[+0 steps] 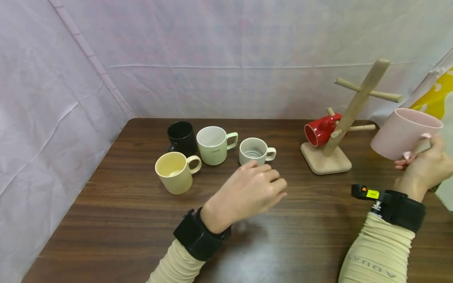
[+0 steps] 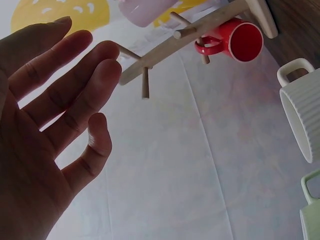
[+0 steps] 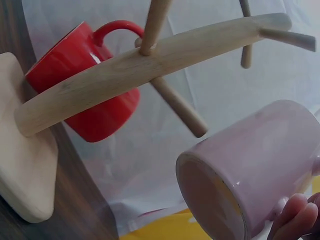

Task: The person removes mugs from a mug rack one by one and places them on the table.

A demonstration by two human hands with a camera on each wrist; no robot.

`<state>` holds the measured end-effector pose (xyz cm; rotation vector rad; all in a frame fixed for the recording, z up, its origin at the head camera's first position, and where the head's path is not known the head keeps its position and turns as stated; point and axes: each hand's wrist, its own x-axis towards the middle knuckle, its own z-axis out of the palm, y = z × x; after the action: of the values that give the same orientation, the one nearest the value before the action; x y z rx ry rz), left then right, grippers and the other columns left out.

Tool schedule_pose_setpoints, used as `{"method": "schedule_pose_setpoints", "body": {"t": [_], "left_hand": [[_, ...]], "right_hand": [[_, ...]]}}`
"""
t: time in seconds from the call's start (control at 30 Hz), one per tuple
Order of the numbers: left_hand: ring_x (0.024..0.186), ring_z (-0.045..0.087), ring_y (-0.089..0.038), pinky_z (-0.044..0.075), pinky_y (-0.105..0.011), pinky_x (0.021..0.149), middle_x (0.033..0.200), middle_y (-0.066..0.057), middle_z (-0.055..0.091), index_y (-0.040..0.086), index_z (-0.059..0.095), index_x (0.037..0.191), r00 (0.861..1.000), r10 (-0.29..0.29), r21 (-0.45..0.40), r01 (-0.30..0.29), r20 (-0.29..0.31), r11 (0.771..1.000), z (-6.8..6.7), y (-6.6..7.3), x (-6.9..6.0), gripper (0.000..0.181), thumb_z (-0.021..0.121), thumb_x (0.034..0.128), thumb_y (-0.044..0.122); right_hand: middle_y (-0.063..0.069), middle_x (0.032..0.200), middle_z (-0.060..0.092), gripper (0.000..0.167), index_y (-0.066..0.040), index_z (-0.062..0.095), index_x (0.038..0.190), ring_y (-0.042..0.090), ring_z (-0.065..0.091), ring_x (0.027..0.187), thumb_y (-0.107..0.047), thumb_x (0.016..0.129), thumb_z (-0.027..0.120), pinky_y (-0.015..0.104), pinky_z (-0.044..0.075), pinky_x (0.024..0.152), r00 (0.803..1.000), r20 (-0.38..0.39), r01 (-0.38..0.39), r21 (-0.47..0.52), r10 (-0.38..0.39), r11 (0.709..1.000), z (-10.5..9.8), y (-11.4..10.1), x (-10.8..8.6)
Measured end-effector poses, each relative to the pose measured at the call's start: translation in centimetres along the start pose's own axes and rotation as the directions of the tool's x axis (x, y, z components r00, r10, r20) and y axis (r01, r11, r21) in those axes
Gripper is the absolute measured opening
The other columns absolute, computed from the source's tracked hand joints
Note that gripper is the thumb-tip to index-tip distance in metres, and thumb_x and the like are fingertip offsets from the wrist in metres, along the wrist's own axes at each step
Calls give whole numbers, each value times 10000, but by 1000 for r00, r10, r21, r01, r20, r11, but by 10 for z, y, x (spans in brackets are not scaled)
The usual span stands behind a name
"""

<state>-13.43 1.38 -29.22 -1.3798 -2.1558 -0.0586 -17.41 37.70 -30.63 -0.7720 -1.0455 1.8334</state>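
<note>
My right hand (image 1: 424,165) grips a pink mug (image 1: 403,133) by its handle, in the air to the right of a wooden mug tree (image 1: 354,110). In the right wrist view the pink mug (image 3: 250,170) is tilted, its base turned toward the camera, apart from the nearest peg. A red mug (image 1: 320,131) hangs by its handle on a low peg of the tree. Over the table, in front of a small white ribbed mug (image 1: 253,149), hovers my left hand (image 1: 247,190). Its fingers (image 2: 75,100) are loosely bent with nothing in them.
Left of the white mug stand a pale green mug (image 1: 214,151), a black mug (image 1: 182,137) and a yellow mug (image 1: 177,177) on the brown wooden table (image 1: 116,204). White sheeting (image 1: 212,59) hangs behind. A yellow patterned cloth (image 1: 433,94) is at the far right.
</note>
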Motion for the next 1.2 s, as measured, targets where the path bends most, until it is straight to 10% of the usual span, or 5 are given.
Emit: {"method": "schedule_pose_setpoints", "body": {"t": [0.6,1.2], "left_hand": [[853,675,-159,500,-338,729,899,27,701,148,740,909,991,-88,-54,83,-96,995,-11,-27,-14,112,732,943,254],[818,666,-180,508,-349,686,896,7,719,107,752,919,977,-181,-93,171,-117,981,-15,-49,-25,68,755,916,175]], "right_hand": [[35,394,383,525,-41,408,556,140,451,264,-269,1002,567,240,349,267,987,147,-72,28,67,997,-3,-14,-7],[52,442,378,559,4,368,542,134,410,304,-214,970,652,212,361,294,955,276,91,84,-111,992,6,-9,-23]]}}
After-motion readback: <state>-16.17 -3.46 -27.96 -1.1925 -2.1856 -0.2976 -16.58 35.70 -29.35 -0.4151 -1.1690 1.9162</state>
